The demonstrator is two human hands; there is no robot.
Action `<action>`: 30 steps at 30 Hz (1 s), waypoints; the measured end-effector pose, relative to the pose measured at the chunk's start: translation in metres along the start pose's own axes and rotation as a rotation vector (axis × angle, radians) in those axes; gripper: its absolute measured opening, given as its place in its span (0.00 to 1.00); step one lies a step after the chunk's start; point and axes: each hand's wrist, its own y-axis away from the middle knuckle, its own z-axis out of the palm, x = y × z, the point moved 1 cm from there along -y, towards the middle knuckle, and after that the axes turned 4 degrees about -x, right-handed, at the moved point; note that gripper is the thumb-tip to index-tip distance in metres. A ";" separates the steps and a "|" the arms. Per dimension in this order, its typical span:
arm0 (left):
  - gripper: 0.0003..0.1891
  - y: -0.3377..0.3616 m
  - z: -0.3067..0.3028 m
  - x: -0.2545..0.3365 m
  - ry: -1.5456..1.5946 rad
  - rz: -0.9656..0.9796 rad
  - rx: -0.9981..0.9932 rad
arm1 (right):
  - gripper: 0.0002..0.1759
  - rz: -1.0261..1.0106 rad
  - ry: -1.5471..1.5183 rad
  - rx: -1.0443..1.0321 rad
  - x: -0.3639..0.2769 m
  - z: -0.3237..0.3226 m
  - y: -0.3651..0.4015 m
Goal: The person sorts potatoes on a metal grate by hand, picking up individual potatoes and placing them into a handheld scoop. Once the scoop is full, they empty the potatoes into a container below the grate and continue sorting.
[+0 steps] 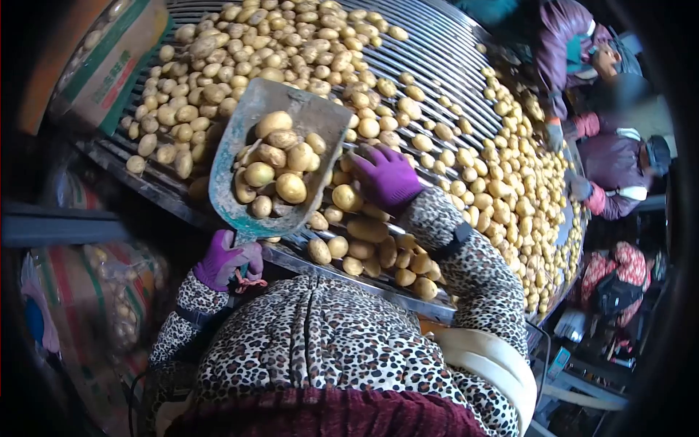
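In a purple glove, my left hand (229, 258) is closed around the handle end of a worn green scoop (317, 113). Several potatoes (291, 188) lie in the scoop, whose wide mouth points away from me over the slatted sorting table. My right hand (386, 178), also gloved in purple, is just right of the scoop with its fingers spread over loose potatoes; its fingertips are near the scoop's right edge. More potatoes (368, 231) lie below that hand, along the near edge. Most of the scoop's handle is hidden by my left hand.
Potatoes (502, 211) are spread across the metal slats (429, 54). A cardboard box (109, 73) stands at the upper left, and a striped sack (80, 291) lies at the lower left. Co-workers (615, 171) are along the right side, gloved hands near the potatoes.
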 end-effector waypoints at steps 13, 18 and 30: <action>0.21 0.000 0.010 -0.005 0.039 -0.009 0.108 | 0.34 0.556 0.122 -0.035 0.073 -0.045 0.172; 0.23 -0.001 0.012 -0.002 0.005 0.021 0.105 | 0.47 0.071 -0.128 -0.127 -0.027 -0.042 0.146; 0.23 -0.003 0.010 -0.004 -0.037 0.042 0.083 | 0.22 0.299 -0.212 -0.063 0.016 -0.059 0.122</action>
